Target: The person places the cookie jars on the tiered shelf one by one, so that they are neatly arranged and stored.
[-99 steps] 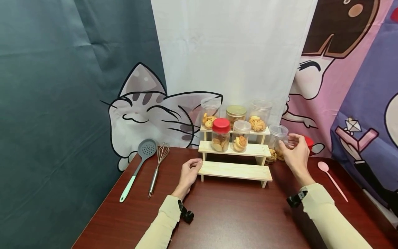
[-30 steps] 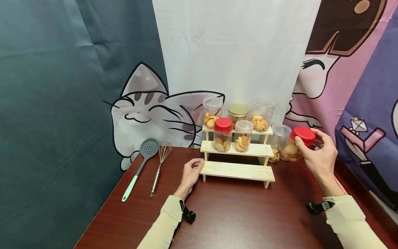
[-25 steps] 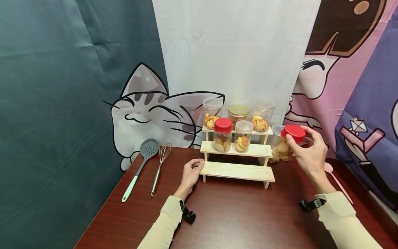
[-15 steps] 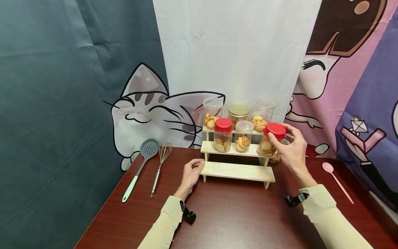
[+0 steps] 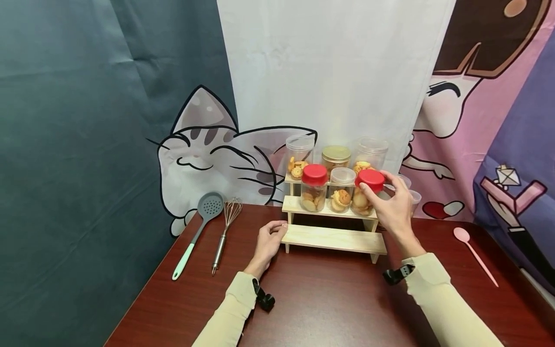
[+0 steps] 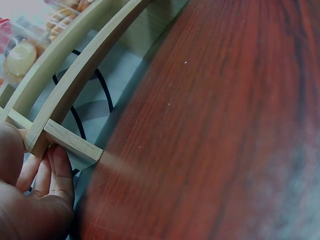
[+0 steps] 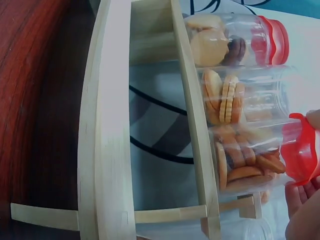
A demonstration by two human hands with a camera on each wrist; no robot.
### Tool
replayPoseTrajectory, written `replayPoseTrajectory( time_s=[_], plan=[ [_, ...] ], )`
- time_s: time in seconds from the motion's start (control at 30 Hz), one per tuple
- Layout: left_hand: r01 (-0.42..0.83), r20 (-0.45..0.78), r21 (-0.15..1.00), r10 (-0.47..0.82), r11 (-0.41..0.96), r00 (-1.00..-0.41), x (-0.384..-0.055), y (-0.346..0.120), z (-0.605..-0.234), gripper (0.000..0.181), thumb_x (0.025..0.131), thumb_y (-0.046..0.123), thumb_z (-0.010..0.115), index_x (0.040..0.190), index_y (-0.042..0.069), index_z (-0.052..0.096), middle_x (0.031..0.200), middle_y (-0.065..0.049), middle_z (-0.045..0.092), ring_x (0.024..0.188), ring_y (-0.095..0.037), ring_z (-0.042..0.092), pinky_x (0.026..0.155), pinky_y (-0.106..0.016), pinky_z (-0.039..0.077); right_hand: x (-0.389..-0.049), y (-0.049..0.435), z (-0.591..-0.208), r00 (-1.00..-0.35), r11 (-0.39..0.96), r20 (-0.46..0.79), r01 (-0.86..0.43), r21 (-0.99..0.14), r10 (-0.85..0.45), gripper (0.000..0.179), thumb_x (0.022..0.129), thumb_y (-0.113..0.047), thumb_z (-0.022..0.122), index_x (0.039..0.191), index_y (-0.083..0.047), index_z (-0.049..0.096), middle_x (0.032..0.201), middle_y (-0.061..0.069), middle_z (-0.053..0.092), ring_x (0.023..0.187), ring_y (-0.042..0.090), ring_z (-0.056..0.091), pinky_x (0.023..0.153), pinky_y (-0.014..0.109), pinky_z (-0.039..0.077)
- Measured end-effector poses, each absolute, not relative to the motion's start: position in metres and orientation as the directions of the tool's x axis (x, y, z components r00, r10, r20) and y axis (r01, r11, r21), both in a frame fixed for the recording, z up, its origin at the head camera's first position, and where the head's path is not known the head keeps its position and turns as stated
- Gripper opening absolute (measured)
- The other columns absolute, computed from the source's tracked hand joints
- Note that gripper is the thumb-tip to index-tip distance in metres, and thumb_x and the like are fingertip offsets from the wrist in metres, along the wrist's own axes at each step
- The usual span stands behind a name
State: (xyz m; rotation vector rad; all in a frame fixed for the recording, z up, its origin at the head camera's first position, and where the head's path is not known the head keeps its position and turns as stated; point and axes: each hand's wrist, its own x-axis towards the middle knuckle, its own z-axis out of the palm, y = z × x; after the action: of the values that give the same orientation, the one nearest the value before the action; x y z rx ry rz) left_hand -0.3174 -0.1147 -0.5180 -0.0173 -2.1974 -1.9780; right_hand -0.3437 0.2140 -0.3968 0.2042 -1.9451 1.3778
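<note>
A three-step wooden display stand [image 5: 334, 237] stands on the dark red-brown table. My left hand [image 5: 267, 241] holds the left end of its lowest step, fingers around the board's end in the left wrist view. By its red lid, my right hand [image 5: 394, 207] grips a clear jar of cookies [image 5: 361, 201]. That jar is upright at the right end of the middle step. Beside it are a clear-lidded jar [image 5: 341, 195] and another red-lidded jar [image 5: 314, 195]. In the right wrist view the held jar [image 7: 245, 157] appears against the clear-lidded one; its base meets the step.
On the top step stand two clear-lidded jars [image 5: 300, 156] and a gold-lidded jar [image 5: 336, 156]. More clear jars [image 5: 414, 198] are partly hidden behind my right hand. A slotted skimmer [image 5: 211, 205] and a whisk [image 5: 222, 241] lie left, a pink spoon [image 5: 476, 255] right.
My right hand has taken the red-lidded jar from the table right of the stand and brought it leftward onto the middle step, close to the clear-lidded jar. My left hand stays on the stand.
</note>
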Motion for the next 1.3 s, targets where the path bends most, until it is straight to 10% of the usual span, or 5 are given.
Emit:
replayPoseTrajectory(
  time_s=[0.63, 0.97, 1.13, 1.3],
  plan=[
    [0.142, 0.155, 0.984, -0.12, 0.109, -0.981, -0.319, -0.115, -0.518, 0.029, 0.105, 0.022, 0.072, 0.126, 0.002, 0.077, 0.117, -0.018, 0.078, 0.099, -0.01, 0.068, 0.085, -0.019, 0.052, -0.345, 0.214, -0.396, -0.784, 0.435, 0.584, -0.461, -0.774, 0.209, 0.071, 0.088, -0.025, 0.093, 0.151, -0.013, 0.063, 0.139, 0.009, 0.066, 0.122, 0.006, 0.059, 0.105, 0.018, 0.055],
    [0.141, 0.154, 0.985, -0.134, 0.098, -0.979, -0.318, -0.111, -0.518, 0.032, 0.106, 0.021, 0.071, 0.128, -0.002, 0.075, 0.119, -0.022, 0.076, 0.098, -0.012, 0.068, 0.082, -0.017, 0.05, -0.345, 0.248, -0.397, -0.717, 0.347, 0.621, -0.522, -0.779, 0.315, 0.044, 0.099, -0.014, 0.08, 0.14, -0.003, 0.07, 0.13, 0.016, 0.071, 0.115, 0.008, 0.07, 0.106, 0.021, 0.055],
    [0.142, 0.153, 0.986, -0.136, 0.087, -0.979, -0.318, -0.112, -0.517, 0.03, 0.105, 0.021, 0.072, 0.127, 0.0, 0.076, 0.119, -0.021, 0.077, 0.105, -0.019, 0.069, 0.084, -0.018, 0.051, -0.349, 0.273, -0.396, -0.735, 0.427, 0.589, -0.439, -0.791, 0.335, 0.05, 0.099, -0.024, 0.082, 0.144, -0.009, 0.068, 0.138, 0.013, 0.071, 0.118, 0.001, 0.064, 0.112, 0.027, 0.052],
    [0.143, 0.153, 0.986, -0.122, 0.086, -0.981, -0.318, -0.112, -0.518, 0.031, 0.106, 0.024, 0.072, 0.127, 0.003, 0.077, 0.121, -0.02, 0.077, 0.106, -0.019, 0.07, 0.084, -0.019, 0.052, -0.356, 0.293, -0.404, -0.817, 0.477, 0.473, -0.289, -0.83, 0.328, 0.067, 0.099, -0.037, 0.079, 0.156, -0.011, 0.055, 0.155, 0.012, 0.061, 0.137, 0.021, 0.06, 0.121, 0.038, 0.047]
  ],
)
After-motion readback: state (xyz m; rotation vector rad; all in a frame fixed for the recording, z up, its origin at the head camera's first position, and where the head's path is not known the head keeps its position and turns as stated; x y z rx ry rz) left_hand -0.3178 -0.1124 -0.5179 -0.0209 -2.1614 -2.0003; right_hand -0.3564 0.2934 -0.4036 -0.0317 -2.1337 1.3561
